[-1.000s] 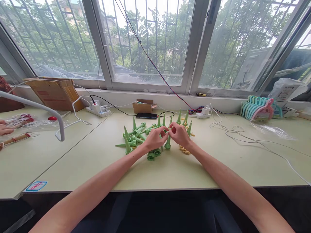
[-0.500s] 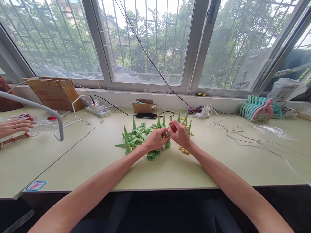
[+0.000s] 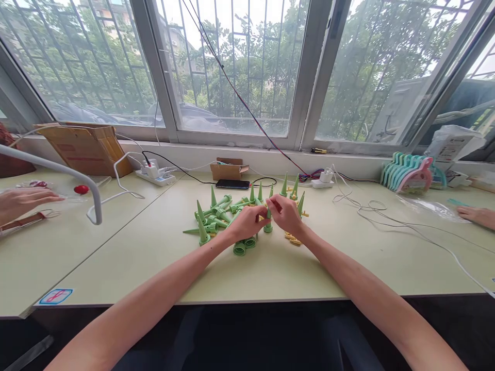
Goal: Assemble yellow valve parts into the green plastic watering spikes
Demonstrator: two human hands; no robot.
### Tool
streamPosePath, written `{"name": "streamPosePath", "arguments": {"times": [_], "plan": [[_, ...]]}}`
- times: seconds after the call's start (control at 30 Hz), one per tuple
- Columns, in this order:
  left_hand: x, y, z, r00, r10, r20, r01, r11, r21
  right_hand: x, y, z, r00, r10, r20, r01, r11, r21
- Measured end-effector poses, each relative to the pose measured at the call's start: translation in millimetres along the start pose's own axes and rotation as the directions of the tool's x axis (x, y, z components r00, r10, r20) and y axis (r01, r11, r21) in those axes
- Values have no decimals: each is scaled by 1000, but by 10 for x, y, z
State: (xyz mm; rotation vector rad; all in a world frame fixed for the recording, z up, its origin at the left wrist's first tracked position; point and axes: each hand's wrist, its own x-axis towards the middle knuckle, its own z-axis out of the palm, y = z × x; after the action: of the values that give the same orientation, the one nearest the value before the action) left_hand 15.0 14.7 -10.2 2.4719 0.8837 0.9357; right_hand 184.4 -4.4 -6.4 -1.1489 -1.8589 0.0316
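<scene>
An upright green watering spike [image 3: 268, 228] stands between my hands, its tip pointing up. My left hand [image 3: 250, 223] pinches it from the left, fingers curled. From the right, my right hand [image 3: 286, 212] has thumb and fingers closed at its upper part, hiding some of it. More green spikes [image 3: 219, 212] lie in a pile left of and behind my left hand, some standing tip up. Two open-ended green caps [image 3: 240, 248] lie just in front of that hand. Beyond my right hand stand other upright spikes [image 3: 284, 185]. Small yellow valve pieces [image 3: 294, 239] lie below my right wrist.
A black phone [image 3: 232, 184] and a small open carton [image 3: 229, 169] sit at the back. Pastel hangers [image 3: 406, 172] and loose cables [image 3: 371, 206] occupy the right side. Other people's hands rest at far left [image 3: 29, 202] and far right [image 3: 477, 215]. A white metal tube [image 3: 95, 201] crosses the left.
My right hand has shifted slightly left and down along the spike, and more of the spike shows. Another person's hand has come in at the far right with a teal piece near it.
</scene>
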Motion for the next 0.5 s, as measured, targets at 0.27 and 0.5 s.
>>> {"name": "streamPosePath", "arguments": {"times": [0.27,0.5], "plan": [[-1,12,9,1000,21,10,-22,999,32,-24,-3,16,997,-36,-64,37,999,22],[-4,10,5,1000,4,1,-4,999,53,31,52,-31,984,-100,-150,109,993,53]]}}
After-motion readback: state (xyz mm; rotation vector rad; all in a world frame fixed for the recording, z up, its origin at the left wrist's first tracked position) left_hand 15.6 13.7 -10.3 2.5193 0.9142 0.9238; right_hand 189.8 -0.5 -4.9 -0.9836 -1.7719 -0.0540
